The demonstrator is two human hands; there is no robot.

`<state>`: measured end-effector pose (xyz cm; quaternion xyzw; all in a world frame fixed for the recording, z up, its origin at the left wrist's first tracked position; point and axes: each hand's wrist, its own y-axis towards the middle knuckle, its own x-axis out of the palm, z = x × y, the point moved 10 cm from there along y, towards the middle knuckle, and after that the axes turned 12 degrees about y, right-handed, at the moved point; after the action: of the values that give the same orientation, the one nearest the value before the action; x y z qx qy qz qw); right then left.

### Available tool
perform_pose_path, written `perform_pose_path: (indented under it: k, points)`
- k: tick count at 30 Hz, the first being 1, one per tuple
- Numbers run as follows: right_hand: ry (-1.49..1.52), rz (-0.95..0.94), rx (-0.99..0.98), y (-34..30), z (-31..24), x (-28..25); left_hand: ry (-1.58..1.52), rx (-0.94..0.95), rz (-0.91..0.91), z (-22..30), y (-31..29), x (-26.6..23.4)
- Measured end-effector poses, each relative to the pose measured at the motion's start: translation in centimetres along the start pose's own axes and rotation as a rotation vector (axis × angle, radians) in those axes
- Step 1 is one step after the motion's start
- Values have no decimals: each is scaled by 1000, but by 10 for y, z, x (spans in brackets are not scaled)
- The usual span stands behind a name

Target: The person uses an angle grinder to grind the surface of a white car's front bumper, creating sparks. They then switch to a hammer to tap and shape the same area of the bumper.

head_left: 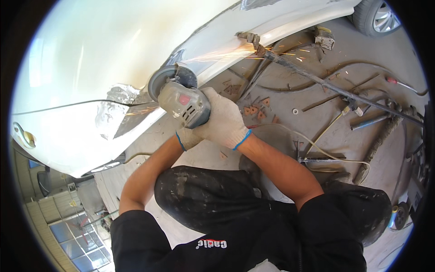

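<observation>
An angle grinder (185,104) with a grey body runs against the lower side of a white car body (149,54). Orange sparks (222,55) stream off to the right, and fainter ones show at the left. My right hand (223,115), in a pale knit glove with a blue cuff, is closed around the grinder's body. Beneath the tool, my left hand (189,138) in a matching glove grips it too; its fingers are mostly hidden. The round guard and disc (162,81) sit at the panel's edge. Bare, scraped metal (111,113) shows left of the grinder.
A long metal bar (335,86) slants from the car's sill to the right. Hoses, a red-handled screwdriver (398,82), a blue tube (369,122) and rusty triangular metal pieces (260,110) lie on the concrete floor. A dark cable (68,106) crosses the panel. A car wheel (378,18) stands far right.
</observation>
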<state>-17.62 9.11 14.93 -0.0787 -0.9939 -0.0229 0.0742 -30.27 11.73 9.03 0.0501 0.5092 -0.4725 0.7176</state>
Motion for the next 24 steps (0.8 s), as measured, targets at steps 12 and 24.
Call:
perform_pose_path:
  k: [12, 24]
  points:
    - [196, 168, -21, -5, 8, -26, 124, 55, -18, 27, 17, -4]
    - [212, 209, -87, -3, 11, -31, 109, 77, -51, 34, 27, -5]
